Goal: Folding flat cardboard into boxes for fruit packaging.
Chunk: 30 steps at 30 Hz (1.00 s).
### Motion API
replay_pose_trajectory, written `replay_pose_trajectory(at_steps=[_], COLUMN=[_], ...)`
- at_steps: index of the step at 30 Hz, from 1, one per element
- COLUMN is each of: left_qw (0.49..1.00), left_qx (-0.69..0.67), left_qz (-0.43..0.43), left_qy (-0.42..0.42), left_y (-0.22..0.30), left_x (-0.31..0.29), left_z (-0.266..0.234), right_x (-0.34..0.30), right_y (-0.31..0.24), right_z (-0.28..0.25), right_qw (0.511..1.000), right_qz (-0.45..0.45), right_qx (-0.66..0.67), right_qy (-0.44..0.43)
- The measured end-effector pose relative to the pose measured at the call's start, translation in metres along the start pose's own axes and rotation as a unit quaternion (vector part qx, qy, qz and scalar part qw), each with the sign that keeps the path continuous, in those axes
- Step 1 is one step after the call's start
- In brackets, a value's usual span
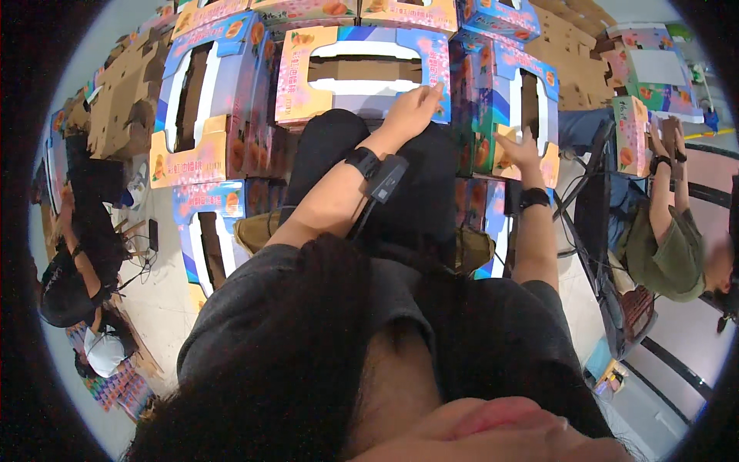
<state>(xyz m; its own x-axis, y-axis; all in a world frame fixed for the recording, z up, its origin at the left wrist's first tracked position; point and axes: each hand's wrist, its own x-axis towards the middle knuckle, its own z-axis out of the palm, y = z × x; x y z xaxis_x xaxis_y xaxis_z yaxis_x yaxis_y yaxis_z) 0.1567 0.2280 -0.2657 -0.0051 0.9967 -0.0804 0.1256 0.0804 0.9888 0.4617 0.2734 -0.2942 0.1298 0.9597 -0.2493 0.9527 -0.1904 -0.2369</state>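
A printed cardboard fruit carton [369,108] with a wide cut-out in its top lies in front of my knees. My left hand [413,113] is at its near right corner, the bent fingers closed over the edge. To the right stands a similar carton [548,115] with a long slot along its top. My right hand [523,152] lies against its near end, thumb apart from the fingers, whose tips are by the slot. Black bands circle both wrists, and a dark grey device [387,179] sits next to the left one.
Another carton [202,100] stands left, above a lower carton [212,231]; more cartons [408,14] line the back. Brown cardboard [123,100] is piled at far left. A co-worker [663,239] at right holds a carton [631,137]; another person [81,246] sits at left.
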Motion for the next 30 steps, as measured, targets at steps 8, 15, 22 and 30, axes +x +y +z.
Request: replay_pose_trajectory(at_steps=[8, 15, 22, 30], left_qw=[1.000, 0.999, 0.999, 0.995], left_qx=[0.013, 0.030, 0.034, 0.069], left_qz=[-0.012, -0.014, -0.036, -0.064], left_qy=[-0.005, -0.009, -0.013, -0.030], left_y=[0.003, 0.013, 0.005, 0.006], left_x=[0.000, -0.004, -0.001, -0.002], left_z=[-0.001, 0.000, 0.002, -0.002], right_x=[-0.018, -0.027, -0.032, -0.036], right_y=[-0.040, -0.035, -0.037, -0.034], right_z=[0.026, 0.031, 0.034, 0.035], right_qw=[0.991, 0.991, 0.990, 0.991], right_qz=[0.067, 0.045, 0.026, 0.021], right_qx=[-0.104, -0.089, -0.095, -0.080], right_qy=[0.051, 0.086, 0.097, 0.104])
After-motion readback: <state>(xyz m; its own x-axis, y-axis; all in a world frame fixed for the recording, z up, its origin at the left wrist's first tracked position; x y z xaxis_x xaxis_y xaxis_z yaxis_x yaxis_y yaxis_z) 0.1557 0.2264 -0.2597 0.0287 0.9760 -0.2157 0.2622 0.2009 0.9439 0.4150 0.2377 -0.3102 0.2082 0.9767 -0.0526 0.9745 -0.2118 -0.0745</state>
